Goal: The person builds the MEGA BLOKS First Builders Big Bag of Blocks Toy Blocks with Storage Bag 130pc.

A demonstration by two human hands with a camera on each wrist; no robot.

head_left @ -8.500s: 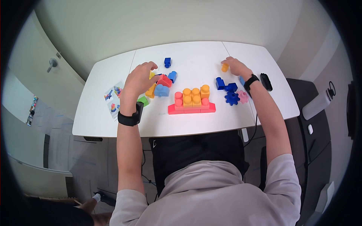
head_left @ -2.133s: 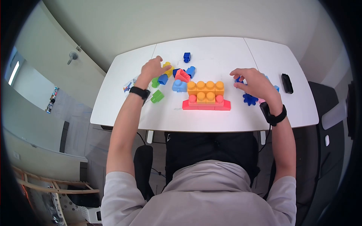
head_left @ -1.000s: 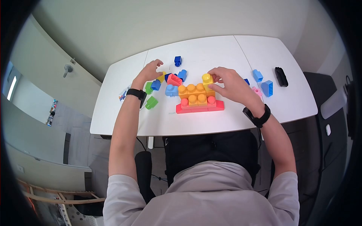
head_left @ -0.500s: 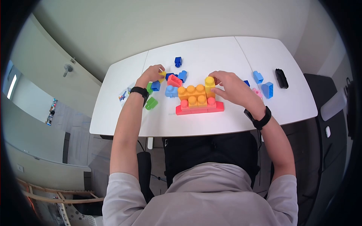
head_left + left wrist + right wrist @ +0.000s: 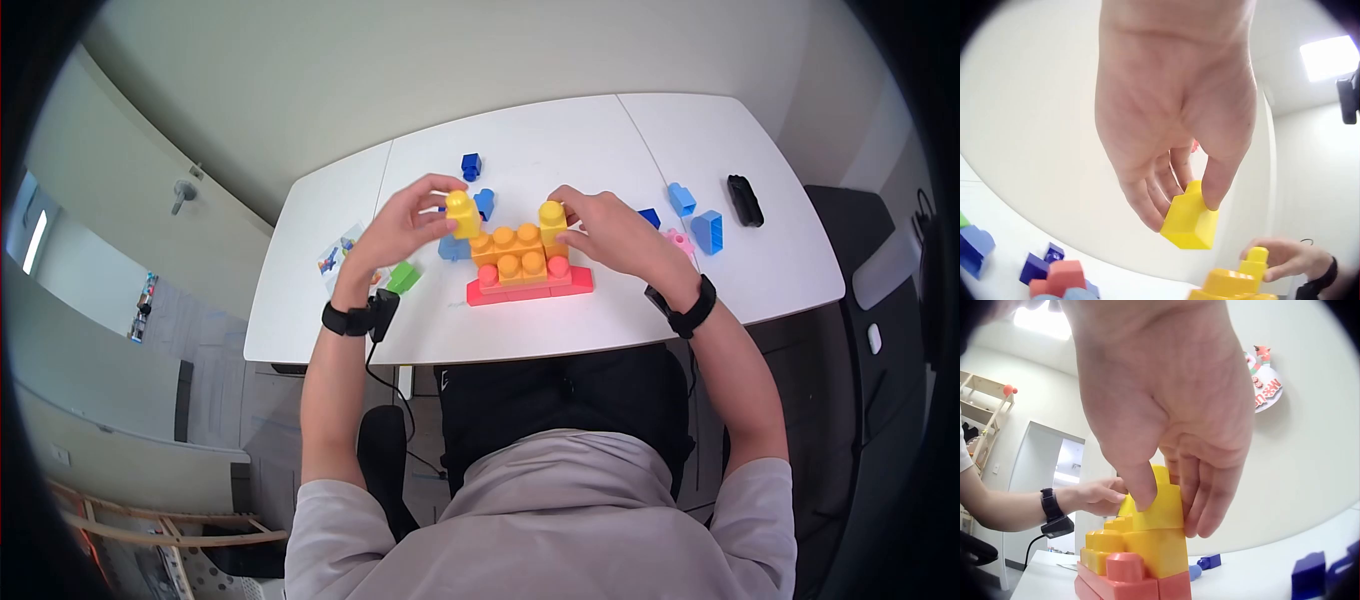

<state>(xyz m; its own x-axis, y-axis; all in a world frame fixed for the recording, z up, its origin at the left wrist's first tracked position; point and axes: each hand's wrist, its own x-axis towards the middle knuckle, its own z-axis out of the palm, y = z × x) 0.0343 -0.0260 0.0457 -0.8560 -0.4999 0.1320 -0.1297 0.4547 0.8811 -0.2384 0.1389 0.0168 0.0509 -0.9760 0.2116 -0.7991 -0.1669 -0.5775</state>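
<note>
A stepped build of toy blocks stands mid-table, with a pink-red base [image 5: 530, 290] and orange blocks [image 5: 508, 242] above. On its right end sits a yellow block [image 5: 552, 222], one stud on top; my right hand [image 5: 612, 232] pinches it between thumb and fingers. In the right wrist view that yellow block [image 5: 1163, 509] rests flush on the orange one. My left hand [image 5: 405, 222] pinches a second yellow block [image 5: 462, 214] over the build's left end. The left wrist view shows this block [image 5: 1190, 222] in the air between thumb and fingertips.
Loose blocks lie left of the build: a green block [image 5: 403, 278], a light blue block [image 5: 454, 248] and others. A dark blue block [image 5: 471, 166] lies farther back. To the right are light blue blocks [image 5: 708, 232], a pink gear [image 5: 680, 240] and a black case [image 5: 745, 201]. A picture sheet [image 5: 345, 256] lies left.
My right hand brought a yellow block down onto the build's right end and stays there. My left hand picked up the other yellow block from the left pile and moved it right, over the build.
</note>
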